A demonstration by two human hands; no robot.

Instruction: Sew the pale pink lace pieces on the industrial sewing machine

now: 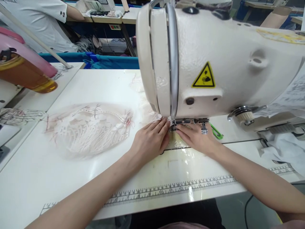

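Observation:
My left hand [151, 136] lies on the sewing machine bed with its fingers stretched out close together. Its fingertips touch the edge of a sheer pale fabric [145, 106], partly hidden behind the machine head. My right hand [199, 136] rests flat on the other side of the presser foot [173, 126], thumb and fingers extended towards it. A metal guide [190, 121] crosses above its fingers. I cannot make out cloth under the right fingertips. To the left lies a pale lace piece [95, 130] with loose red and dark threads.
The white sewing machine [228, 70] fills the upper right. A green thread snipper [216, 131] lies behind my right hand. A tilted amber cup [26, 74] and pink bottle [33, 54] stand at left. A printed ruler [162, 192] runs along the front edge. Another person's sleeve [56, 11] shows behind.

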